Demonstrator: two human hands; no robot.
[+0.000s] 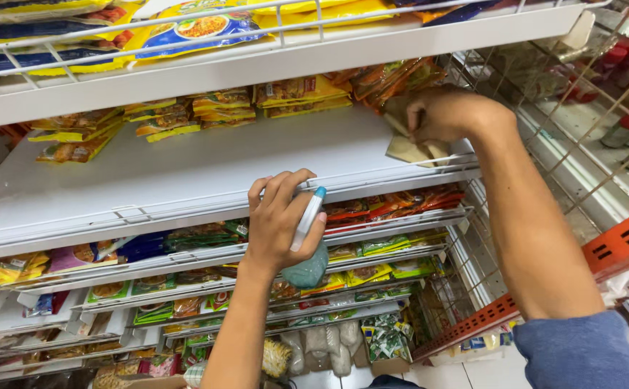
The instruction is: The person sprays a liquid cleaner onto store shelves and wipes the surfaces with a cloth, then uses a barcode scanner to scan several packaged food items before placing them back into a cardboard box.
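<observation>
Two hands show in my one view, the head camera looking down a rack of snack shelves. My right hand (447,115) presses a folded beige cloth (408,148) flat on the white shelf (185,169) at its far right, just beside the orange packets (393,79); the fingers are curled together over the cloth's top, its lower edge poking out under them. My left hand (278,220) sits at the shelf's near rail, fingers wrapped round the neck of a teal spray bottle (307,248), which hangs below the palm with its nozzle pointing up. Most of the shelf's near part lies bare and looks clean, so I judge the wiping well along, with the stocked far strip and right corner left.
</observation>
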